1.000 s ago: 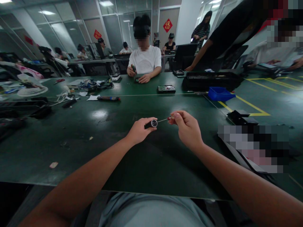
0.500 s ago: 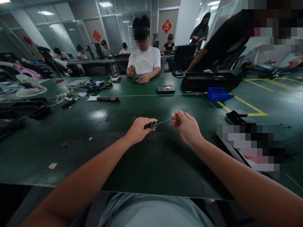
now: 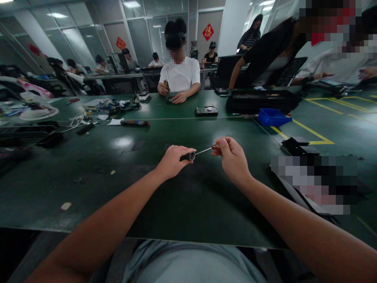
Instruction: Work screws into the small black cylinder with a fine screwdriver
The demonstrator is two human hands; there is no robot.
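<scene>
My left hand (image 3: 173,162) is closed around a small dark cylinder (image 3: 191,156) with a pale metallic rim, its round end turned towards me. In my right hand (image 3: 234,157) is a screwdriver (image 3: 216,147) with a reddish handle, pinched between thumb and fingers. Its thin metal shaft slants down to the left, and the tip meets the rim of the cylinder; whether it goes inside I cannot tell. Both hands are raised over the dark green table (image 3: 176,212), close to each other.
A circuit-board device (image 3: 206,111), a blue plastic tray (image 3: 273,117) and a long black case (image 3: 262,103) lie farther back. A dark pen-like tool (image 3: 134,123) rests left of centre. Across the table a person (image 3: 180,74) works with a screwdriver. Black parts (image 3: 300,146) lie right.
The fingers of my right hand have shifted and turned slightly around the screwdriver handle. My left hand stays nearly still with the cylinder. At the right, a leaning person in black has moved.
</scene>
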